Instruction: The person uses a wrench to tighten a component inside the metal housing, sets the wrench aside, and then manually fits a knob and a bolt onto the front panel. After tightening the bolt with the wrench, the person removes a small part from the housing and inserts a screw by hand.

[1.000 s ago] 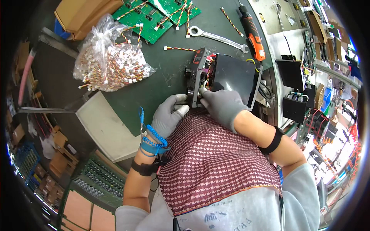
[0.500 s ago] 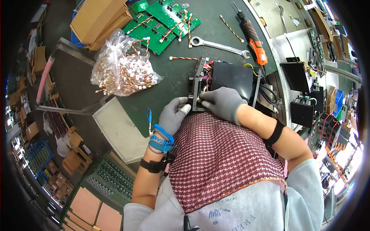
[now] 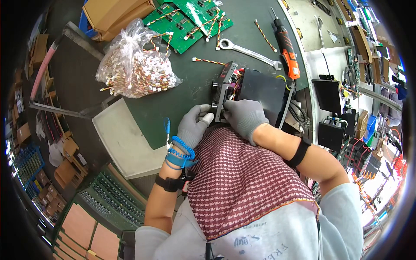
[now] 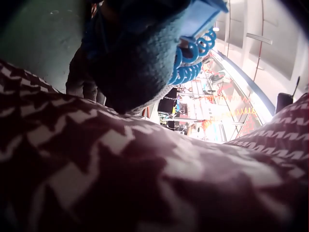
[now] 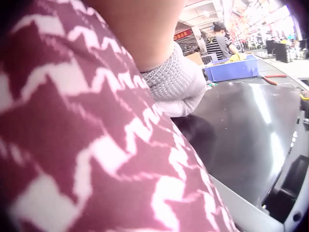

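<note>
A metal-framed device with a black cover lies at the table's near edge, a dark front panel with knobs on its left side. Coloured wires show in the gap behind that panel. My gloved right hand reaches into this gap, its fingertips hidden there; I cannot tell what they hold. Bent fingers of my gloved left hand are at the panel's outer face near the lower knob, thumb apart from them. In the right wrist view, the glove sits beside the glossy cover.
Beyond the device lie a combination wrench, an orange-black power screwdriver and loose cables. Further left are a plastic bag of wire connectors, green circuit boards and a cardboard box. A blue coiled cord hangs at my left wrist.
The head view has shifted slightly. Both hands stay at the front panel, the right one still with its fingertips in the gap. The bag, wrench and screwdriver lie as before.
</note>
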The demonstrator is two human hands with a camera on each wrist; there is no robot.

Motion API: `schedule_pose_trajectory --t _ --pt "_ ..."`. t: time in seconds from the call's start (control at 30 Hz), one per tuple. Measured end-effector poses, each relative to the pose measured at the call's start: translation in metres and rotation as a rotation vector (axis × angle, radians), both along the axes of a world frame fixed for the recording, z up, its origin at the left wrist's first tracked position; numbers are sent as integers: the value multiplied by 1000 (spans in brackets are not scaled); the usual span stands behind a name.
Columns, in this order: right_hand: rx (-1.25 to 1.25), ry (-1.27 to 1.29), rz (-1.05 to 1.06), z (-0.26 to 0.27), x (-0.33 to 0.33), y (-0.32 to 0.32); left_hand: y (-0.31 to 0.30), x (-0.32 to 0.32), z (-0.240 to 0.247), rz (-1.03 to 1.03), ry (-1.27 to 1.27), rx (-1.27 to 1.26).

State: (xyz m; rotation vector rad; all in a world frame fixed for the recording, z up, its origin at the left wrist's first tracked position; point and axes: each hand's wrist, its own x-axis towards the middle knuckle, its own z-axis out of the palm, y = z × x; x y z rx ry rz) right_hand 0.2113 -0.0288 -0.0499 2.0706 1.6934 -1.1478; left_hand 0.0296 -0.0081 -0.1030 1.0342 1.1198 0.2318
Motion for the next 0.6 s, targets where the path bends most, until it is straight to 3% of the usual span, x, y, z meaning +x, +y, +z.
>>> schedule_pose_trajectory --t 0.07,0.13,0.2,0.27,0.43,0.6 --pt "9 70 -48 15 5 -5 0 -2 -3 -11 -22 14" --pt "-90 298 -84 33 9 -15 -2 -4 -4 -11 -46 26" --pt "27 212 -211 23 20 -18 1 -4 -5 -33 -33 -2" --pt "123 137 -187 17 25 -15 1 -2 -3 -23 -24 2" --pt "-12 6 80 13 11 0 3 0 -1 -43 14 10" --pt "-65 -67 133 10 1 0 1 0 -1 -39 27 37"
